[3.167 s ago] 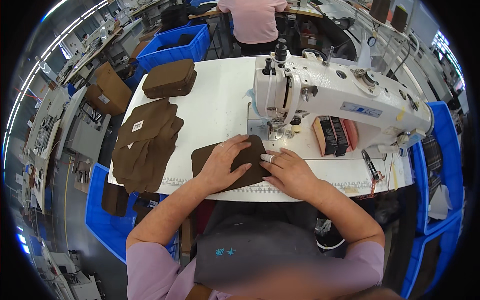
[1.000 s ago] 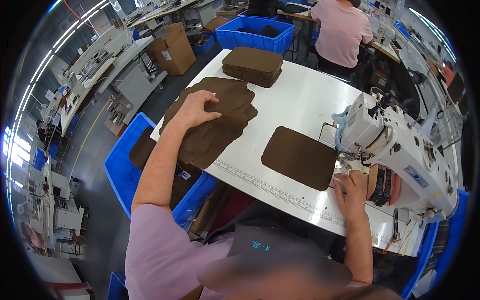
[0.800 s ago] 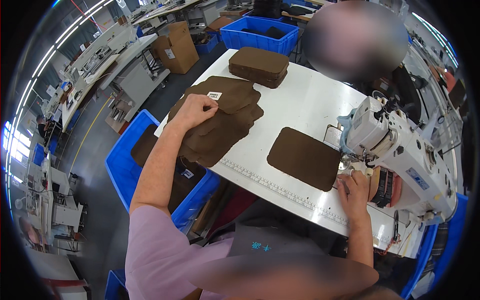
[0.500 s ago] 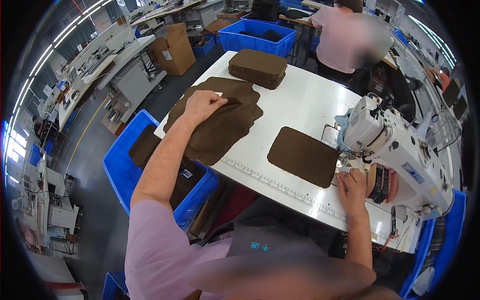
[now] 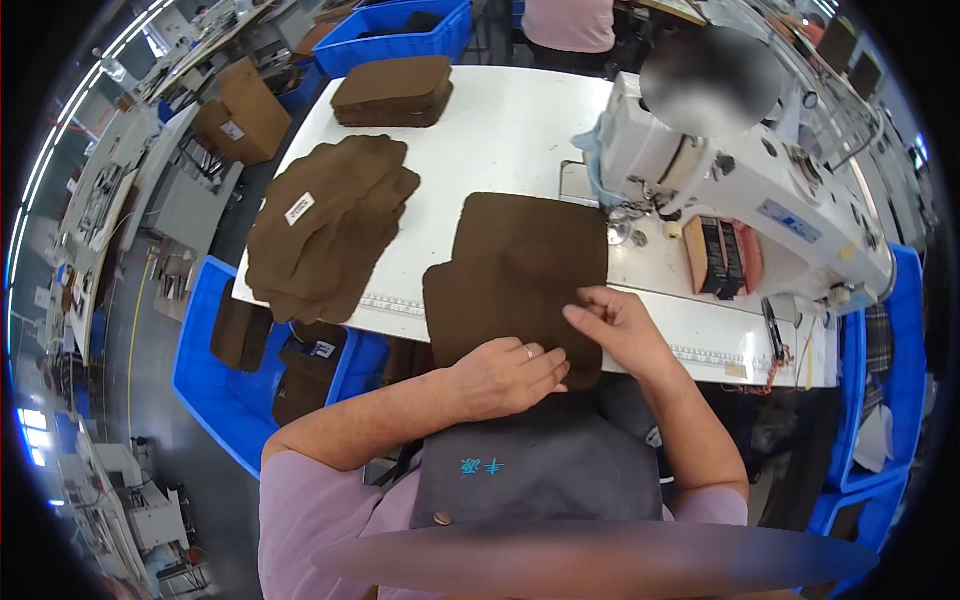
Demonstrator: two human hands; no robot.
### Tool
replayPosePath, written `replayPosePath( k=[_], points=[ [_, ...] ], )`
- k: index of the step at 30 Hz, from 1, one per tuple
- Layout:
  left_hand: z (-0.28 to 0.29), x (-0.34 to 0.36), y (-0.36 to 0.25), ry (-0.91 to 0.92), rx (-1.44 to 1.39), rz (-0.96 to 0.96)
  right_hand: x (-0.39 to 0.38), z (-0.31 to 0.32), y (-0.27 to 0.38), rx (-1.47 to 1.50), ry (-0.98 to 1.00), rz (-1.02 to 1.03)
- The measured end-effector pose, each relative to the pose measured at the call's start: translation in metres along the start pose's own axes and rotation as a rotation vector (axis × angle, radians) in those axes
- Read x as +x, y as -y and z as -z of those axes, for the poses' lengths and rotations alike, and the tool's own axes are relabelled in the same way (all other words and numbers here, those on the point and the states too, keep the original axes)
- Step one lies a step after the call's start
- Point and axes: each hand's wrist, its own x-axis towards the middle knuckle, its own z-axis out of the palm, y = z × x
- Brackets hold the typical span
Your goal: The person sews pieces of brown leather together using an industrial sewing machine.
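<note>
A brown fabric panel [image 5: 483,304] with rounded corners lies over the table's front edge, partly covering another brown panel [image 5: 530,218] beside the machine's needle area. My left hand [image 5: 512,378], a ring on one finger, is closed on the near edge of the front panel. My right hand [image 5: 625,328] is at the same panel's right side, thumb and forefinger bent against the fabric. Whatever lies under its fingers is hidden. To the left spreads a loose pile of brown panels [image 5: 340,235], with a white label [image 5: 299,208] on top.
A white sewing machine [image 5: 740,185] stands on the right of the white table [image 5: 500,120]. A neat stack of brown panels [image 5: 392,92] sits at the far left. Blue bins [image 5: 215,410] flank the table, the left one holding brown pieces. Someone in pink [image 5: 568,25] is beyond it.
My left hand has left the loose pile and come to the front edge, where a second panel now overlaps the first. My right hand has moved left, away from the needle area. The view has shifted.
</note>
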Motion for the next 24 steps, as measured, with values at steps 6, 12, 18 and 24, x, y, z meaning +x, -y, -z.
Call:
replayPosePath(
  k=[6,12,18,24],
  points=[
    [0.006,0.011,0.02,-0.198,-0.314,0.468,-0.015,-0.005,-0.007,-0.171,-0.128,0.083],
    [0.006,0.02,0.007,-0.066,-0.202,0.584,-0.033,-0.013,0.014,-0.191,-0.146,0.265],
    [0.021,0.026,0.002,-0.124,-0.334,0.534,-0.051,-0.002,0.043,-0.314,-0.229,0.46],
    [0.038,0.026,-0.002,0.019,-0.998,0.911,-0.055,0.019,0.037,-0.481,-0.272,0.664]
  ],
)
